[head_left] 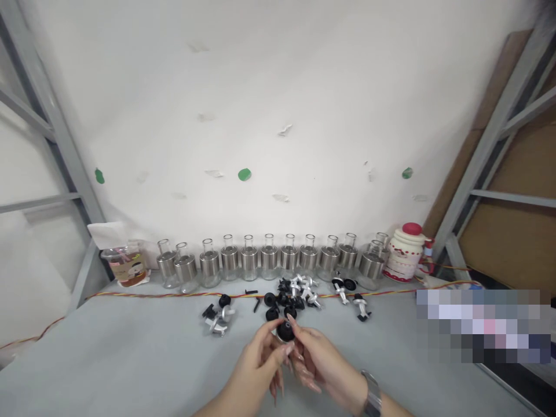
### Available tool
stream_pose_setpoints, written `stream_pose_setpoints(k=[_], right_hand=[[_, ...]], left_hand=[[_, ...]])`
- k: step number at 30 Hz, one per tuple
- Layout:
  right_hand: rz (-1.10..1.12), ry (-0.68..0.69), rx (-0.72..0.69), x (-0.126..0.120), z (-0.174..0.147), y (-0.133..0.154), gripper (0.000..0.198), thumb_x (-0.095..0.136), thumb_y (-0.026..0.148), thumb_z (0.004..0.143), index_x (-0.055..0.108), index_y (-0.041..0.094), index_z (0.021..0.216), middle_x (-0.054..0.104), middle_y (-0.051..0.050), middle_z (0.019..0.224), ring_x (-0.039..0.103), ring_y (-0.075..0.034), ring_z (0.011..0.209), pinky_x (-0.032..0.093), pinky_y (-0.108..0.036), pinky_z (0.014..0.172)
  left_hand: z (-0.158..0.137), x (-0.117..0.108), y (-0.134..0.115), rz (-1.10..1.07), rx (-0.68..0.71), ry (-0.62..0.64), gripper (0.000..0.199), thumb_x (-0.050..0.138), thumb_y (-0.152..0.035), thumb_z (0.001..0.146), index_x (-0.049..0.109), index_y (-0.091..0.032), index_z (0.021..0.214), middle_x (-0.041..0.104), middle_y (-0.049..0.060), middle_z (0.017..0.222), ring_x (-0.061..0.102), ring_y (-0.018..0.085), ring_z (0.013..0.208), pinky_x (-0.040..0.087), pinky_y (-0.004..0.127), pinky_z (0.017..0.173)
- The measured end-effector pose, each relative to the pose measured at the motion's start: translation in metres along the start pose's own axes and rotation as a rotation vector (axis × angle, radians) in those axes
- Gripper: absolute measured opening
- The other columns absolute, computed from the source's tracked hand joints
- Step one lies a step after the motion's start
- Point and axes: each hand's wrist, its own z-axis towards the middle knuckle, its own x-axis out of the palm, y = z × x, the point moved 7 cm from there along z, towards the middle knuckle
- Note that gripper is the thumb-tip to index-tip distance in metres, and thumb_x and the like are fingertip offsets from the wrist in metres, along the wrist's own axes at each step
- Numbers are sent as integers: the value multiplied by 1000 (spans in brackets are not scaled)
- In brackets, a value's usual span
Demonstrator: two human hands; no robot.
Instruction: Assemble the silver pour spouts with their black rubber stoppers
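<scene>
The left hand (259,358) grips the left side of a round black cap (285,332), upper face showing, between the hands; the right hand (316,352) closes on its right. Its long axis is hidden. Loose black caps (272,314) lie just beyond both hands.

White wall (304,87), which bore green patches (244,174) and pale scraps (281,198); grey worktop (130,353) stood below, grey metal frames (58,127) flanked both sides.
</scene>
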Motion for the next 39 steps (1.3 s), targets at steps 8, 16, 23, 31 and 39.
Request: stream_pose_setpoints(k=[8,16,23,31,39], right_hand=[[-343,-105,-191,-10,-7,27,51,27,63,77,44,18,60,42,6,41,41,-8,33,35,-20,32],[-1080,44,-574,13,-43,65,41,47,10,73,41,21,112,52,-4,96,50,-15,85,39,-27,79],[-1434,-99,-583,15,-35,51,22,49,9,71,51,20,90,56,-2,85,49,-19,80,36,-32,77],[-1582,-46,-530,15,-31,40,12,49,11,72,53,17,81,60,-3,79,52,-18,74,33,-33,80],[-1616,4,-485,17,-32,39,10,46,11,71,54,16,74,60,-4,73,53,-17,70,34,-31,80]], left_hand=[[-11,-19,-24,718,279,-138,20,40,-32,84,50,-19,95,56,-3,56,53,12,50,40,20,51],[-18,-14,-42,974,540,-151,21,36,-34,86,48,-19,94,65,3,73,60,16,63,45,23,57],[-19,-2,-48,1327,457,-74,34,34,-44,84,51,-17,98,63,7,83,61,21,69,46,30,58],[-17,9,-48,1411,404,118,16,44,-30,83,47,-21,96,59,3,87,57,21,75,43,29,60],[-18,9,-36,1350,358,114,11,39,-27,86,48,-21,89,58,3,83,56,20,75,38,26,58]])
